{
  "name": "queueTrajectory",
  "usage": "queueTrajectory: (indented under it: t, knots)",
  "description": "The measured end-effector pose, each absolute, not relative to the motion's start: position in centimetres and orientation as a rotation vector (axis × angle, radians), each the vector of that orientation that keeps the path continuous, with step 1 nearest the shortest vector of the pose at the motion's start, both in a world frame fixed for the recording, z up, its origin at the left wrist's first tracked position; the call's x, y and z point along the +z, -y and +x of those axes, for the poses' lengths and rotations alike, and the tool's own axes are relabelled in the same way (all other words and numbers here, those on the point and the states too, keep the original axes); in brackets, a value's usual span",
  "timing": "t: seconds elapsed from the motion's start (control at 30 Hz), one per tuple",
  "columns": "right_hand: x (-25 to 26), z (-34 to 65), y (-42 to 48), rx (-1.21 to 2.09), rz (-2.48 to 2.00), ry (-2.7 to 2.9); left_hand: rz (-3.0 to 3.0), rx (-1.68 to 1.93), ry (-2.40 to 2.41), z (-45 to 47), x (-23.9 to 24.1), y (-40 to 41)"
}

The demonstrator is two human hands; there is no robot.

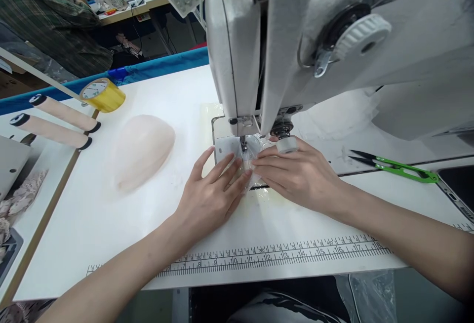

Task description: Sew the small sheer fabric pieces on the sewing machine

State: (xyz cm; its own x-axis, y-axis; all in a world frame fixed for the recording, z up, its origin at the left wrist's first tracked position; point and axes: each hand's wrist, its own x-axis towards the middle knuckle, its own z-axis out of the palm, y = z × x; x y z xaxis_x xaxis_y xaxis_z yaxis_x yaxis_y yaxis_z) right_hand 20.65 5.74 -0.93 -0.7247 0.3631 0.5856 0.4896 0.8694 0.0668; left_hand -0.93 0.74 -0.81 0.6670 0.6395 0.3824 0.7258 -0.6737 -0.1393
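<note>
At the sewing machine's needle plate, both hands lie close to the presser foot. My left hand rests palm down with its fingers spread, left and front of the foot. My right hand is on the other side, its fingers pressed together and its fingertips just right of the foot. Its thumb is hidden. A thin, see-through material shows between the fingertips; its edges and kind are hard to make out. The white knob of the machine covers part of the right fingers.
The sewing machine head hangs over the hands. A sheer beige piece, yellow tape and two thread cones lie left. Green thread snips and a phone lie right. A person sits beyond.
</note>
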Motion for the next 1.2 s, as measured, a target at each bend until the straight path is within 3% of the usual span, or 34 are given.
queueTrajectory:
  t: [1.2]
  knots:
    - [-1.3, 20.4, -6.7, -0.441, -0.697, 2.491, -2.582, -0.615, 1.128, -1.2, -1.6, -2.8]
